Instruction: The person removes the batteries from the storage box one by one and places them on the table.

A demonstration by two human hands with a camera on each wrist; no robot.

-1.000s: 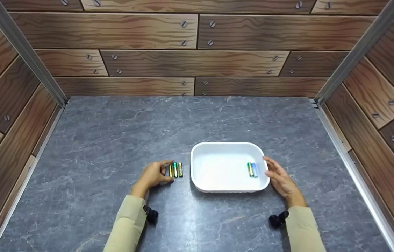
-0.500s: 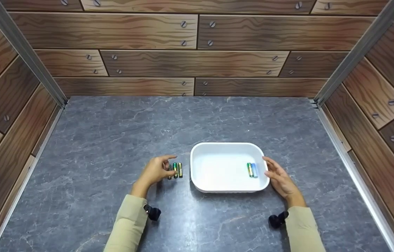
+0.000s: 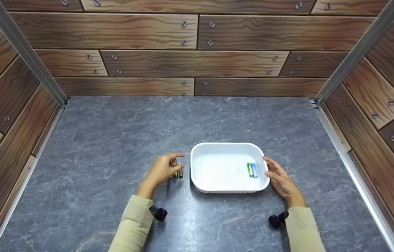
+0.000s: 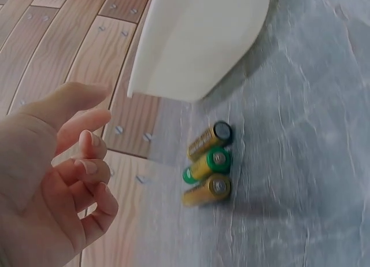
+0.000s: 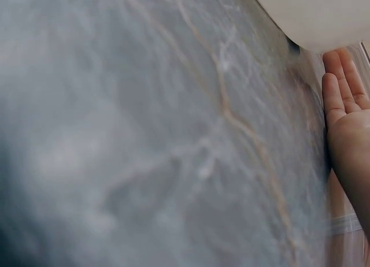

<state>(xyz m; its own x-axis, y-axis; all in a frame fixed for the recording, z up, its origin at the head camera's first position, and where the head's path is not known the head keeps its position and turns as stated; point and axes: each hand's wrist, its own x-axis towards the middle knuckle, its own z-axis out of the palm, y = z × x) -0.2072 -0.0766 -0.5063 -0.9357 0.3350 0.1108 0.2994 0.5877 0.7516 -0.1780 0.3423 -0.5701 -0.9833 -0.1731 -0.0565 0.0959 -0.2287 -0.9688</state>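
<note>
My left hand (image 3: 162,168) hovers above three batteries (image 3: 180,171). Its thumb and forefinger reach out apart with nothing between them, while the other fingers bend loosely. In the left wrist view the batteries stand apart from that hand: a dark-ended gold one (image 4: 209,140), a green-and-gold one (image 4: 209,164) and a gold one (image 4: 207,189), side by side. At the right end of a white plastic tub (image 3: 230,189), my right hand (image 3: 282,180) touches the rim with thumb and forefinger. Within the tub lie a green-and-gold battery (image 3: 250,169) and a blue one (image 3: 255,170).
The grey marbled tabletop (image 3: 190,119) extends behind and in front of the tub. Wood-patterned walls (image 3: 197,63) enclose it at the back and both sides, with metal posts (image 3: 39,66) at the corners. The tub wall (image 4: 202,41) rises close beyond the three batteries.
My left hand has drawn its fingers away from the three batteries and moved right and slightly up over them. The tub, its two batteries and my right hand have stayed put.
</note>
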